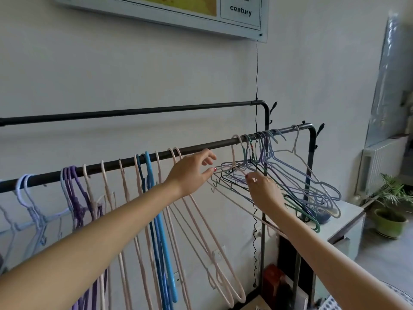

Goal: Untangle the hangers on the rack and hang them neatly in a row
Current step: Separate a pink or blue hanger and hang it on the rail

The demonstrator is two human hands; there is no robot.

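A black rack bar (pixel 125 161) runs from lower left to upper right. Lilac, purple, pink and blue hangers (pixel 156 220) hang from it in a row on the left. Near the bar's right end a tangled bunch of pink, blue, green and black hangers (pixel 297 182) is swung sideways. My left hand (pixel 192 173) reaches under the bar, fingers spread, fingertips touching the left tip of the tangle. My right hand (pixel 263 191) pinches a pink hanger (pixel 234 205) in the bunch from below.
A second, higher rack bar (pixel 134 112) runs behind. A thin black cable (pixel 257 70) drops from a wall board down past the rack. A grey cabinet (pixel 344 222) stands at right, a potted plant (pixel 391 211) and radiator beyond it.
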